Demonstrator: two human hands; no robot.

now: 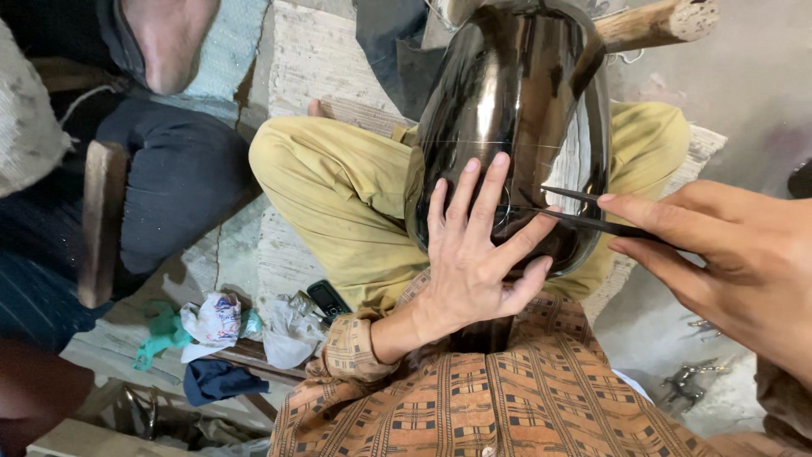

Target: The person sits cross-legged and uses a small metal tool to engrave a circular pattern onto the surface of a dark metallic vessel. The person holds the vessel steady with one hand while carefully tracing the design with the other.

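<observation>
A large shiny black vessel (pixel 516 93) rests on my lap between my crossed legs in khaki trousers. My left hand (pixel 474 254) lies flat on its lower curved side, fingers spread. My right hand (pixel 719 254) pinches a thin dark two-legged metal tool (pixel 592 216), like a divider, whose tips touch the vessel's surface beside my left fingers. Thin scratched lines cross the black surface.
A small black phone (pixel 328 298) lies by my left knee beside crumpled paper and cloth scraps (pixel 216 326). Another person in dark trousers (pixel 169 169) sits at the left. A wooden handle (pixel 655 24) sticks out at top right. Metal pieces (pixel 689 381) lie on the floor at the right.
</observation>
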